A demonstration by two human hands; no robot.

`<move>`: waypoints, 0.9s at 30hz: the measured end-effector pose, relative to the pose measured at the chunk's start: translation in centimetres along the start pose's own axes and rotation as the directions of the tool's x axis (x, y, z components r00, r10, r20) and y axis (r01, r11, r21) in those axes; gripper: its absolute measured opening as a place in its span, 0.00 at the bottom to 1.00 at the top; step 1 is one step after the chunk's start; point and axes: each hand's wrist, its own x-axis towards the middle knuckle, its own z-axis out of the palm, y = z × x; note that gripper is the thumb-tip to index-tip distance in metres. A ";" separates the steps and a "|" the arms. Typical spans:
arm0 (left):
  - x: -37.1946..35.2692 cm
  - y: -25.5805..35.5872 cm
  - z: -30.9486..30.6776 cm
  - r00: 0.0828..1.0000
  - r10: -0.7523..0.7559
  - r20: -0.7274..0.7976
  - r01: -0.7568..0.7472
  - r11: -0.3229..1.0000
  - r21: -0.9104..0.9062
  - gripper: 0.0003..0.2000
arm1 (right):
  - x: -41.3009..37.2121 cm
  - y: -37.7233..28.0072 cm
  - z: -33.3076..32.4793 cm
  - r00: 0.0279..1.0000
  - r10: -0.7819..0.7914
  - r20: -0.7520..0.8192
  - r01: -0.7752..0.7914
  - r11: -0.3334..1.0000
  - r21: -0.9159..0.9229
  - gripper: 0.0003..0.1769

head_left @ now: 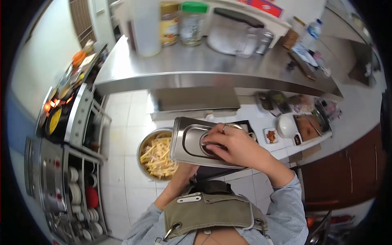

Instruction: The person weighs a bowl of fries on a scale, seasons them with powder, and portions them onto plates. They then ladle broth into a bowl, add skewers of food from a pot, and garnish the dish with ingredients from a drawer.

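Note:
A rectangular steel lid (pixel 185 153) lies at the centre, in front of the apron. My right hand (pixel 230 143) rests over it, its fingers closed around the lid's central knob. Below the lid's left part, my left hand (pixel 188 169) is mostly hidden; its fingers do not show. To the left, a round steel bowl (pixel 141 163) holds yellow strips that look like cut fries with paler pieces. Part of a dark container (pixel 212 173) shows under the lid.
A steel shelf (pixel 171 65) above the counter bears jars and a clear pitcher. At right are a white bowl (pixel 286 127), a small plate of food (pixel 271 136) and a cutting board (pixel 308 127). A stove (pixel 79 116) with flames and a pan stands at left.

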 end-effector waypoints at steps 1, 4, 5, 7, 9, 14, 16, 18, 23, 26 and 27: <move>0.9 -0.1 1.0 0.999 -0.025 0.045 0.025 1.000 0.003 0.34 | -0.8 -0.4 -0.8 0.999 0.027 -0.031 -0.028 0.999 -0.024 0.16; 3.1 -0.4 4.2 0.982 -0.080 0.171 0.076 0.997 0.029 0.36 | -3.2 -2.4 -4.0 0.980 -0.083 -0.179 0.010 0.927 -0.375 0.32; 3.9 -0.5 5.4 0.972 -0.093 0.215 0.087 0.996 0.035 0.36 | -4.2 -2.8 -5.1 0.992 0.025 -0.120 -0.062 0.948 -0.313 0.39; 4.9 -0.8 7.8 0.948 -0.114 0.298 0.105 0.993 0.044 0.38 | -5.7 -4.0 -7.6 0.983 0.182 -0.032 -0.183 0.941 -0.283 0.49; 5.7 -0.7 10.7 0.913 -0.124 0.389 0.122 0.992 0.031 0.39 | -7.0 -5.4 -10.4 0.974 0.214 -0.072 -0.226 0.933 -0.281 0.48; 6.0 0.7 16.1 0.798 -0.099 0.594 0.189 0.978 -0.091 0.46 | -10.1 -6.1 -19.9 0.957 0.149 -0.250 -0.200 0.960 -0.196 0.45; 5.5 2.7 15.2 0.741 -0.323 0.589 0.208 0.944 0.256 0.45 | -10.0 -6.6 -23.5 0.781 0.459 -0.424 -0.551 0.826 -0.120 0.43; 4.5 5.2 14.5 0.763 -0.283 0.581 0.098 0.940 0.328 0.42 | -9.4 -2.6 -27.9 0.696 0.478 -0.536 -0.660 0.720 -0.215 0.40; 0.7 9.6 11.4 0.945 0.082 0.317 -0.197 0.915 0.351 0.45 | -3.4 4.7 -32.1 0.584 0.603 -0.543 -0.737 0.674 -0.044 0.32; -1.4 11.1 9.4 0.954 0.273 0.125 -0.300 0.848 0.437 0.44 | -0.7 10.4 -32.5 0.505 0.753 -0.423 -0.763 0.618 0.190 0.31; -2.2 11.4 9.0 0.952 0.284 0.118 -0.306 0.844 0.441 0.44 | 0.0 11.1 -32.1 0.527 0.755 -0.390 -0.728 0.638 0.253 0.31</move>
